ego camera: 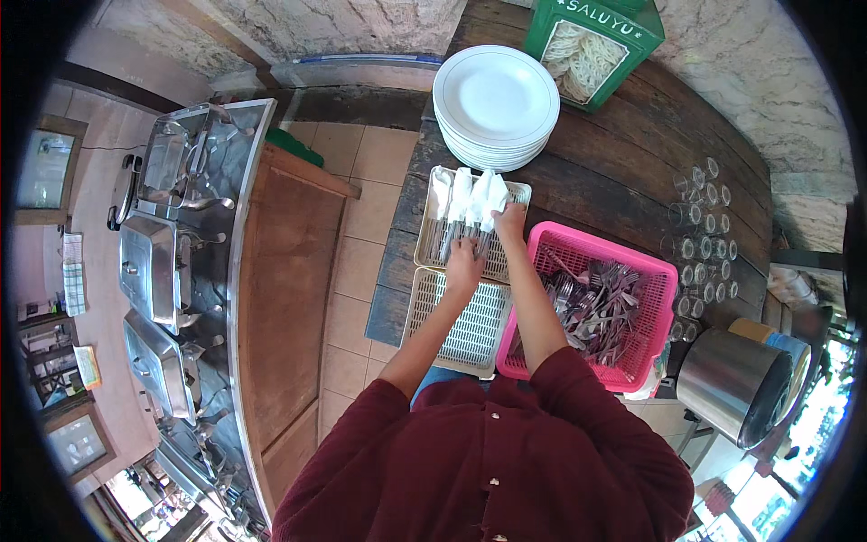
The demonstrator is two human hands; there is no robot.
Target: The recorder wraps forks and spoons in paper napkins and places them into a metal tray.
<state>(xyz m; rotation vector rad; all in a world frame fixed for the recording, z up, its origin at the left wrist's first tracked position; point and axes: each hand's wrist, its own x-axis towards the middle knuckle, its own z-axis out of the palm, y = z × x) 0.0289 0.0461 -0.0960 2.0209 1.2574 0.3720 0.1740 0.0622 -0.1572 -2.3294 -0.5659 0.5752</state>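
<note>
Ahead of me a cream plastic basket tray (515, 193) holds several cutlery bundles (460, 203), side by side, their upper ends wrapped in white paper napkins. My right hand (511, 220) grips the edge of the rightmost napkin-wrapped bundle (489, 196). Lower down, my left hand (464, 261) rests at the bare metal ends of the bundles; whether its fingers hold any is hidden. A second cream basket tray (467, 318), with a slotted bottom, lies nearer to me under my left forearm. Right of my right forearm stands a pink plastic basket (660, 298) heaped with loose forks and spoons (603, 305).
A stack of white plates (498, 101) stands behind the trays on the dark wooden table (630, 149). Beyond it is a green box (589, 54) bearing writing. Several glasses (704, 247) and a steel pot (731, 386) are to the right. Chafing dishes (149, 271) line the left counter.
</note>
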